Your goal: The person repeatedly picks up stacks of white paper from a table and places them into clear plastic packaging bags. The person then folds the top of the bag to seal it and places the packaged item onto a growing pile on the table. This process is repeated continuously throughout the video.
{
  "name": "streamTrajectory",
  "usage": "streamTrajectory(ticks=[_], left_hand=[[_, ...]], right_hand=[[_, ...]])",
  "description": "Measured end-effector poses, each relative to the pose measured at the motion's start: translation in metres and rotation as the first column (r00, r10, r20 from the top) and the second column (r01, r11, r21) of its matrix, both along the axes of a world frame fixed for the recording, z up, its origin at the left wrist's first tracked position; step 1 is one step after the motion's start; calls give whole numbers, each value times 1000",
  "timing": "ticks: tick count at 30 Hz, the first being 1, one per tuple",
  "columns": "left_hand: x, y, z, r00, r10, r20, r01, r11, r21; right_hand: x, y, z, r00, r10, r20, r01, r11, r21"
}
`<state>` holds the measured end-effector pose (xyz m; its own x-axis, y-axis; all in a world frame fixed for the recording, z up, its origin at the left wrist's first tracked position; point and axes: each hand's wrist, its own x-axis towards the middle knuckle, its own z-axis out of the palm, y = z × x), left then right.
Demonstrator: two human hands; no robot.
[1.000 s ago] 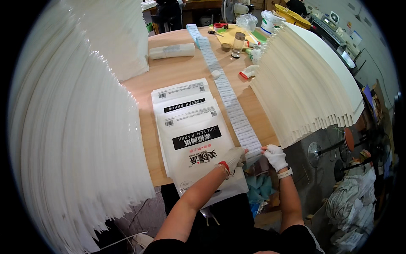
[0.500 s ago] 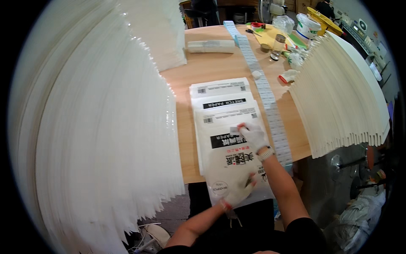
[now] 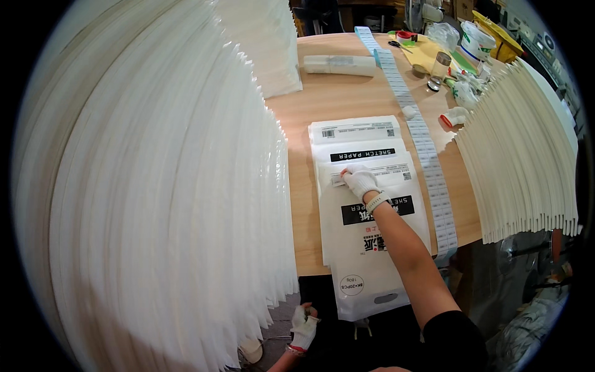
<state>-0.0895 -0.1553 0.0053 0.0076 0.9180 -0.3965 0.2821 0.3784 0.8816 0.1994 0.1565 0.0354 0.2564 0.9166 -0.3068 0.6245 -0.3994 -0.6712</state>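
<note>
Gloved hands at a round wooden bench (image 3: 322,111), seen from above. The right hand (image 3: 361,180), in a white cotton glove, rests fingers-down on a small white label (image 3: 338,180) at the upper part of the top sketch paper pack (image 3: 372,229), a white plastic bag with a black band; the fingers lie flat, pressing rather than gripping. The left hand (image 3: 304,325), also gloved, hangs low by the person's lap, below the bench edge, loosely curled; whether it holds anything cannot be told. Beyond the right hand's fingertips lies another pack (image 3: 356,131), partly covered by the top one. To that hand's right a long strip of labels (image 3: 427,155) runs away across the bench. The step in hand looks like smoothing a sticker onto the pack; finishing it likely calls for an even press along the label. Tall fanned stacks of white packs (image 3: 155,186) crowd the left side, and cream stacks (image 3: 520,161) the right, leaving only a narrow lane of bare wood. The top pack overhangs the near bench edge
</note>
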Motion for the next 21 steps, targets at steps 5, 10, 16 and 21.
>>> streamTrajectory(ticks=[5, 10, 16, 21], left_hand=[[11, 10, 2, 996, -27, 84, 27, 1000, 4], [12, 10, -9, 996, -16, 92, 18, 999, -29], [11, 5, -25, 991, -105, 88, 107, 994, -22], [28, -3, -39, 994, -17, 112, 15, 1000, 21]], right_hand=[[-1, 0, 2, 1000, -14, 18, 14, 1000, -12], [-7, -4, 8, 991, 1, 130, -13, 995, 96], [-7, -3, -2, 986, 14, 168, -47, 981, 190], [-11, -3, -12, 980, 11, 199, -56, 974, 220]])
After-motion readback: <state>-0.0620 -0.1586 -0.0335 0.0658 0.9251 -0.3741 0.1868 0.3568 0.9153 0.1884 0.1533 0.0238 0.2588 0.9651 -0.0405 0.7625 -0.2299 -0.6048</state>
